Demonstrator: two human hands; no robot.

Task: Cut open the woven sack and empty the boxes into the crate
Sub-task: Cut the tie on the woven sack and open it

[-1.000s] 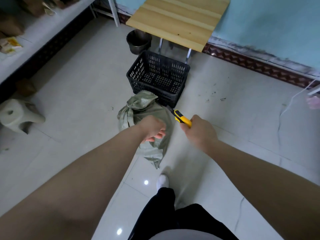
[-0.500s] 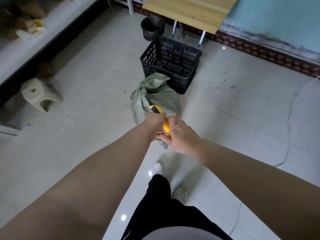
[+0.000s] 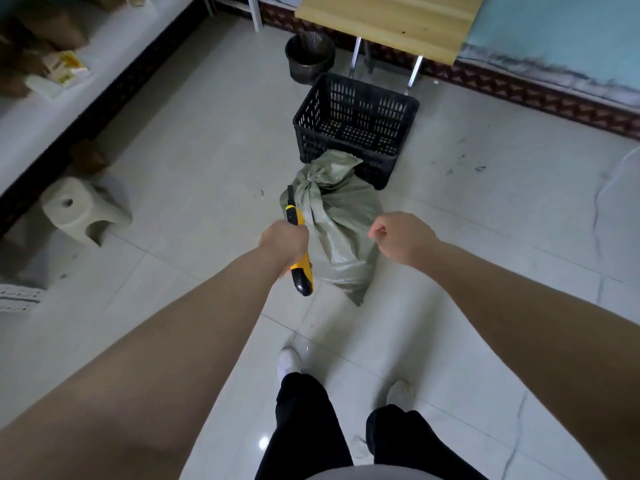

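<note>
A grey-green woven sack (image 3: 341, 230), tied shut at its neck, lies on the tiled floor. Its top leans against the near wall of a black slotted plastic crate (image 3: 356, 126) whose inside holds nothing. My left hand (image 3: 285, 239) grips a yellow and black utility knife (image 3: 299, 251) beside the sack's left side, its tip pointing toward the tied neck. To the right of the sack, over its right edge, my right hand (image 3: 401, 239) hovers with loosely curled fingers and holds nothing. The boxes are hidden inside the sack.
A wooden table (image 3: 391, 22) on metal legs stands behind the crate by the wall. A dark bin (image 3: 310, 57) sits left of it. A low beige stool (image 3: 81, 213) and a long shelf (image 3: 52, 98) with cartons are at the left. My feet (image 3: 289, 360) stand near.
The knife passed from my right hand to my left hand. My left hand let go of the sack. My right hand drew away to the right, holding nothing.
</note>
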